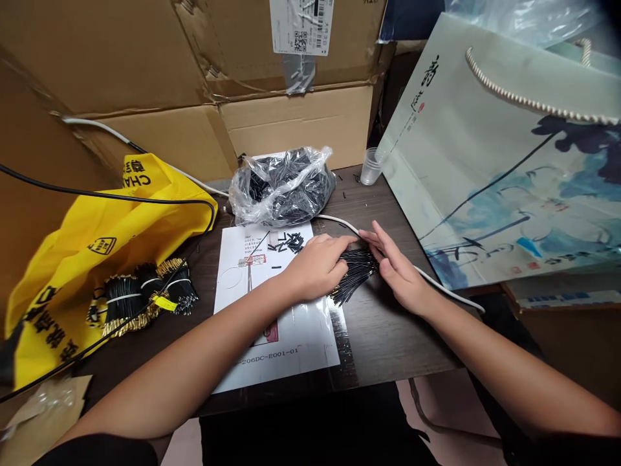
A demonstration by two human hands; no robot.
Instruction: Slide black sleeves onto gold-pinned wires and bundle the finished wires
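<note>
A bundle of short black wires (356,268) lies on the dark table, partly over the edge of a printed sheet (301,356). My left hand (320,265) is closed round the bundle's left part, its index finger stretched along the far side. Fingers straight, my right hand (400,275) rests its palm side against the right ends of the wires. Gold-coloured tips show at the lower left of the bundle. Small black tube pieces (291,243) are scattered on the sheet, just beyond my left hand.
A clear plastic bag (284,188) full of black pieces sits at the back, beside a small plastic cup (371,167). Tied wire bundles (123,294) lie on a yellow bag (107,239) at left. A paper gift bag (485,168) stands right; cardboard boxes (295,129) close off the back.
</note>
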